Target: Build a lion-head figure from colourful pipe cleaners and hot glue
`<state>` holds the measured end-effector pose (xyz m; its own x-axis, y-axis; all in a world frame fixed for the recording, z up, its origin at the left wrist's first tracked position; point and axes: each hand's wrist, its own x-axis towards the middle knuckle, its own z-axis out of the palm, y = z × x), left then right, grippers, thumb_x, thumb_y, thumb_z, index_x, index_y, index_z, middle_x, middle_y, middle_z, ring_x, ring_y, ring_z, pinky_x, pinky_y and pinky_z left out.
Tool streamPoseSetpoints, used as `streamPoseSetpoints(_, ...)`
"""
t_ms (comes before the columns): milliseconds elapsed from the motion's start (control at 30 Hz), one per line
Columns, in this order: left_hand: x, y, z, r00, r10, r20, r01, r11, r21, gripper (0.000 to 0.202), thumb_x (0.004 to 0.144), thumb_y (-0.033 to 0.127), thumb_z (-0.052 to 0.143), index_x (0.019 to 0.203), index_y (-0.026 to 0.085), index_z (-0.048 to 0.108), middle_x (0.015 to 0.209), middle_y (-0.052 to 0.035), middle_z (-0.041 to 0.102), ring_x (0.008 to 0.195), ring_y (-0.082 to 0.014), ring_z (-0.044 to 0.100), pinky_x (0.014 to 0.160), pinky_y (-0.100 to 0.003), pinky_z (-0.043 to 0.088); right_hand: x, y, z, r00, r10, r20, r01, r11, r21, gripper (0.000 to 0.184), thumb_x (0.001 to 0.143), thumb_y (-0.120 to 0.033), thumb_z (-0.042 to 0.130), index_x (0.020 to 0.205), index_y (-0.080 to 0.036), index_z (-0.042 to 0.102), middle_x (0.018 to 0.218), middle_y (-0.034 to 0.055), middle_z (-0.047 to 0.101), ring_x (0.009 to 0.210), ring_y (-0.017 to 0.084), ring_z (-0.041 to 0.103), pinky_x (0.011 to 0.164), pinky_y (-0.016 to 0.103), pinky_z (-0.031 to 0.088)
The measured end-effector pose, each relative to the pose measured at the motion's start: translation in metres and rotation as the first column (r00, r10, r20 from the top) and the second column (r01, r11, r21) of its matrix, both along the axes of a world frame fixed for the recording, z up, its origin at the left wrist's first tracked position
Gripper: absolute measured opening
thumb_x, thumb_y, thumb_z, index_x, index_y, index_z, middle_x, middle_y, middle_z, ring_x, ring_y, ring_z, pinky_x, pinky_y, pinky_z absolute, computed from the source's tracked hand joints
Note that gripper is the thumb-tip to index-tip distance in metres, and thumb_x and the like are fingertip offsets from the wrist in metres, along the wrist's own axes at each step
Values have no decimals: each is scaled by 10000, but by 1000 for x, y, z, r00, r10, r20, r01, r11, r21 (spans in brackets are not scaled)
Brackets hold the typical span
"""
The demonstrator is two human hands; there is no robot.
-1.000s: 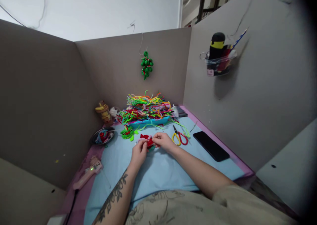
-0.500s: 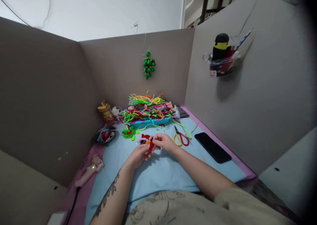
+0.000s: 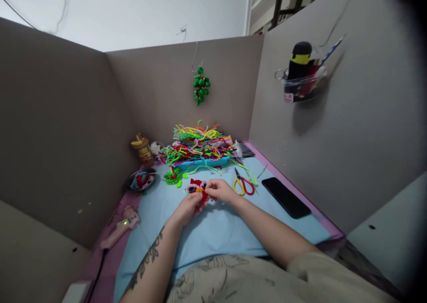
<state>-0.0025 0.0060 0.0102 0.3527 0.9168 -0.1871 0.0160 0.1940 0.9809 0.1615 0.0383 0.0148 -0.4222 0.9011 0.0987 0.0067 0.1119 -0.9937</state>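
Both hands meet over the blue cloth around a small red fuzzy pipe-cleaner figure (image 3: 196, 185), which has pink trim, dark eye-like spots and an orange patch. My left hand (image 3: 189, 208) grips it from the lower left, thumb on its front. From the right, my right hand (image 3: 220, 192) pinches its edge; the fingertips partly hide that side. A green pipe-cleaner figure (image 3: 173, 176) with a red mouth lies just left of and behind the hands. Scissors (image 3: 244, 186) with one yellow and one red handle rest to the right of my right hand.
Behind is a blue tray (image 3: 203, 163) heaped with colourful pipe cleaners (image 3: 200, 147). A round bowl (image 3: 142, 181), a yellow cup (image 3: 143, 148) and a pink glue gun (image 3: 122, 227) stand left. A black phone (image 3: 286, 197) lies right. Grey partitions (image 3: 173, 81) enclose three sides.
The view has shifted slightly. My hands stay on the red figure in nearly the same pose, and the figure's front with its orange patch shows a little more clearly.
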Motion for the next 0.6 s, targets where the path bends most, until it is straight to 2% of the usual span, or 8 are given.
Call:
streamPoseSetpoints(100,2,2,-2,975,144,-171,-105,971,216,327,754,467,538,729,144,589,463,46,454,369,-63,342,383,-197,217,0,2,-2,998,-62,30,62,998,-16,109,694,-256,602,670,-158,562,461,-43,553,384,79,481,373,172,350)
streamPoseSetpoints(167,2,3,-3,943,207,-259,-108,931,350,301,759,438,541,719,148,613,474,34,475,397,-82,388,407,-209,253,-1,3,-3,996,-87,27,88,996,-29,104,692,-247,596,656,-158,557,465,-41,554,381,79,482,370,172,347)
streamPoseSetpoints(233,1,3,-5,924,233,-305,-85,899,430,288,762,415,539,696,150,629,519,11,520,456,-106,451,445,-219,296,-1,3,-3,993,-114,20,115,992,-45,108,689,-244,595,641,-159,549,457,-43,546,374,77,475,368,173,342)
streamPoseSetpoints(300,1,3,-7,914,245,-323,-73,882,465,275,761,398,538,672,154,629,545,2,537,489,-116,468,471,-224,310,-2,2,-3,993,-120,4,120,991,-60,119,688,-253,600,640,-159,547,460,-44,547,377,77,478,373,176,348)
streamPoseSetpoints(433,0,3,-8,916,258,-309,-81,870,486,229,742,345,545,614,159,583,521,26,478,483,-102,415,473,-215,276,-4,2,-6,997,-70,-19,68,996,-59,149,693,-292,618,670,-155,563,477,-43,560,393,83,500,379,179,361)
streamPoseSetpoints(600,-1,5,-5,943,206,-263,-79,903,423,251,763,378,538,649,161,597,515,24,491,459,-99,417,469,-219,285,-2,5,-8,996,-76,-55,71,993,-89,189,680,-328,639,676,-154,564,481,-42,571,384,78,499,375,177,364)
